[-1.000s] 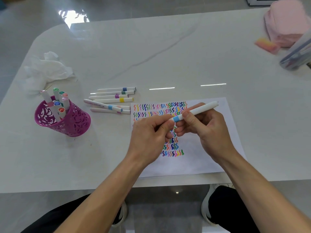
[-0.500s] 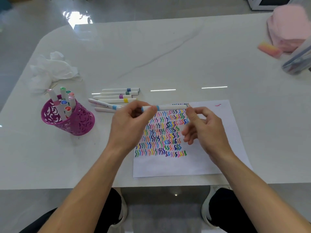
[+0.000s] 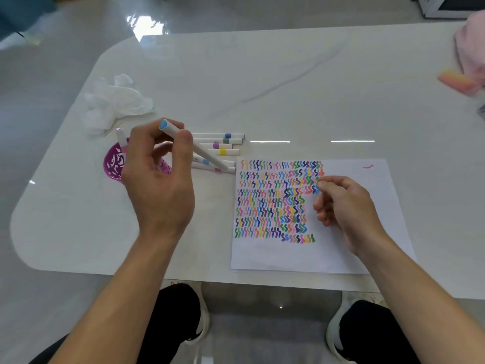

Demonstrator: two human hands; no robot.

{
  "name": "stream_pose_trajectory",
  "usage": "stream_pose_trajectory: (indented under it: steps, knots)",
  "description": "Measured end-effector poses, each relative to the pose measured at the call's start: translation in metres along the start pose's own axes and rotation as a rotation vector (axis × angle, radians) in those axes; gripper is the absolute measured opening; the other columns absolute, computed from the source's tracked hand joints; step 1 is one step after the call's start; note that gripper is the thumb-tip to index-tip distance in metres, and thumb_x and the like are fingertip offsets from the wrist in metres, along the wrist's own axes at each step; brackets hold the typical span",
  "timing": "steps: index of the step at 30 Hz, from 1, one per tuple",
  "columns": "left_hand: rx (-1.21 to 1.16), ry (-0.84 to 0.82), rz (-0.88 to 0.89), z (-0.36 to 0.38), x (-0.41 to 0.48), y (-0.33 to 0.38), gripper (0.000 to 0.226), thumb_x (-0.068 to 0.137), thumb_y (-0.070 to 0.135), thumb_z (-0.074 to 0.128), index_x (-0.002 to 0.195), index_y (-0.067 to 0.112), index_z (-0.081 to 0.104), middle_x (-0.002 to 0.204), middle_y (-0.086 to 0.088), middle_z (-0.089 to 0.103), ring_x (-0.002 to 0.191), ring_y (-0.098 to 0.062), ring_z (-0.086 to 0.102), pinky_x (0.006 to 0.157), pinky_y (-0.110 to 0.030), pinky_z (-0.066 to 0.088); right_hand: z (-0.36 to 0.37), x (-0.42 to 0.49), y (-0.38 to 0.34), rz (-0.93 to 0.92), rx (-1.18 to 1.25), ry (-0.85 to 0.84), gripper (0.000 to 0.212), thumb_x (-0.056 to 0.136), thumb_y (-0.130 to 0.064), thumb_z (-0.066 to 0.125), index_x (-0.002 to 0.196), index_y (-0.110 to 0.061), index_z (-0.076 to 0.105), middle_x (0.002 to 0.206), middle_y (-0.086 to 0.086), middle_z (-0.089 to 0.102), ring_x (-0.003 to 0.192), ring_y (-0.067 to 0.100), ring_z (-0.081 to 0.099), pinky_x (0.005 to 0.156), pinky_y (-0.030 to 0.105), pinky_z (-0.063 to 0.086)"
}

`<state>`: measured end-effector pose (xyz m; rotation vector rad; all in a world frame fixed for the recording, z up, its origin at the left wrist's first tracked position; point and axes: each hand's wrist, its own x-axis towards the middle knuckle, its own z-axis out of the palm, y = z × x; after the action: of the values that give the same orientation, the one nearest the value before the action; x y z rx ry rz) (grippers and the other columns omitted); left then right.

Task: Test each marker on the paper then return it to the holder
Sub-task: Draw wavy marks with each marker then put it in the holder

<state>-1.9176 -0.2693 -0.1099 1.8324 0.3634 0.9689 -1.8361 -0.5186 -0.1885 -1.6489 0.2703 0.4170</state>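
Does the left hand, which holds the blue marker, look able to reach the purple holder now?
Probably yes. The left hand grips the blue marker just above the purple holder, which it partly hides; nothing shows between them. How full the holder is cannot be seen.

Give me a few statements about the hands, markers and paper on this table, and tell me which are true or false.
1. The left hand holds a marker with a light blue end. True.
2. The right hand holds a second marker. False: it holds nothing and sits over the paper with its fingers loosely curled.
3. The paper is blank. False: rows of coloured squiggles fill much of its left part.
4. Several loose markers lie on the table, left of the paper's far corner. True.
5. The holder is green. False: it is purple-pink, and the left hand hides most of it.
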Motion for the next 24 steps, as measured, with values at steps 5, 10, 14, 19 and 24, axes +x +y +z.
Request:
stream_pose_trajectory:
  steps: [5,10,14,19,24]
  knots:
    - [0.093,0.16,0.145,-0.018,0.006,-0.003,0.021,0.106,0.027,0.052,0.121,0.014,0.059,0.115,-0.001,0.066,0.105,-0.021,0.066,0.089,-0.045,0.057,0.003,0.002,0.001,-0.015,-0.037,0.016,0.01,0.102,-0.018,0.058,0.109,-0.017,0.065,0.058,0.002,0.067,0.043,0.014,0.054,0.04,0.025,0.044]
    - [0.276,0.212,0.264,-0.033,0.013,-0.012,0.026,0.109,0.022,0.047,0.128,0.011,0.062,0.115,0.018,0.055,0.106,-0.018,0.06,0.086,-0.039,0.054,0.006,0.004,0.0,-0.03,-0.071,0.021,0.011,0.102,-0.018,0.057,0.11,-0.018,0.064,0.06,0.002,0.068,0.044,0.014,0.055,0.041,0.027,0.045]
    - [0.351,0.209,0.26,-0.037,0.015,-0.017,0.027,0.109,0.017,0.046,0.125,0.007,0.065,0.112,0.01,0.051,0.106,-0.022,0.058,0.088,-0.034,0.051,0.003,0.004,-0.001,-0.037,-0.085,0.01,0.01,0.102,-0.019,0.057,0.11,-0.018,0.064,0.061,0.003,0.068,0.044,0.015,0.055,0.041,0.027,0.045]
    - [0.452,0.137,0.157,-0.038,0.017,-0.02,0.028,0.109,0.026,0.047,0.123,0.013,0.068,0.113,0.005,0.049,0.105,-0.021,0.06,0.088,-0.024,0.049,0.003,0.003,-0.001,-0.037,-0.089,0.002,0.011,0.102,-0.018,0.057,0.11,-0.018,0.063,0.061,0.003,0.068,0.044,0.015,0.055,0.041,0.027,0.045]
    - [0.518,0.046,0.017,-0.043,0.016,-0.031,0.027,0.104,0.032,0.055,0.12,0.015,0.069,0.117,-0.007,0.06,0.099,-0.006,0.055,0.084,-0.003,0.042,0.003,0.003,-0.001,-0.042,-0.1,0.001,0.01,0.103,-0.017,0.056,0.11,-0.018,0.063,0.06,0.002,0.069,0.043,0.014,0.056,0.04,0.026,0.046]
